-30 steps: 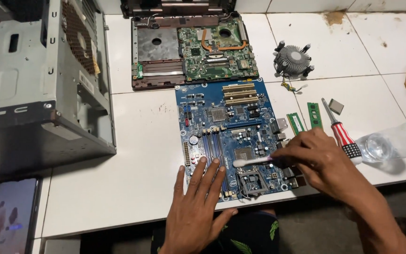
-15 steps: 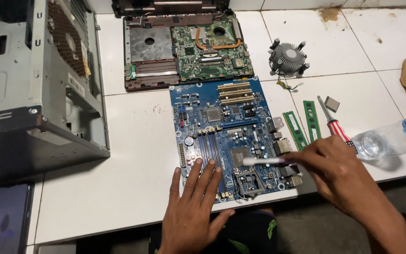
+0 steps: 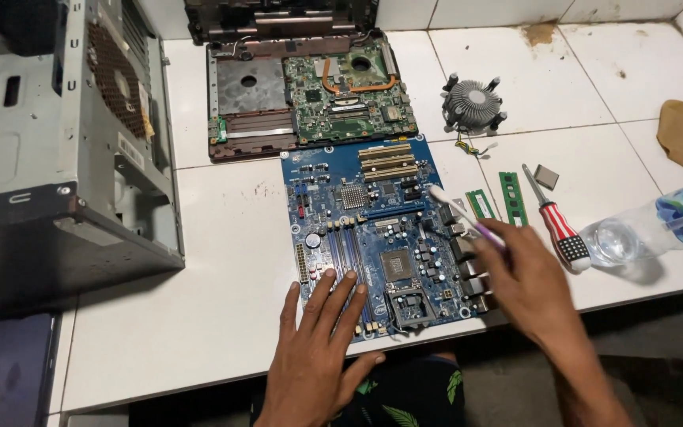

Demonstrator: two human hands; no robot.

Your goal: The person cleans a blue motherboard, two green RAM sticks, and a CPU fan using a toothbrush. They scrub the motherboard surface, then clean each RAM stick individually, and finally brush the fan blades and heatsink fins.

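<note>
A large blue rectangular motherboard (image 3: 385, 229) is laid flat on the white tiled surface (image 3: 199, 316), near its front edge. The left hand (image 3: 318, 356) is spread open, palm down, and its fingertips (image 3: 330, 277) are pressed on the lower left corner of the board. The right hand (image 3: 527, 277) is closed around a thin white toothbrush with a pink handle (image 3: 464, 215), which is held tilted, and its bristle head is placed over the right edge of the board.

Just right of the board, two green memory sticks (image 3: 496, 202) are seen, and beside them a screwdriver with a red, white and blue handle (image 3: 555, 221). A clear plastic bottle (image 3: 658, 225) is lying on its side further right. A round metal cooler fan (image 3: 474, 103) is placed behind them. An opened laptop base with a green circuit board (image 3: 310, 95) is put directly behind the motherboard. A grey metal computer case (image 3: 65, 150) is standing at the left, and a dark phone (image 3: 9, 372) is lying in front of it.
</note>
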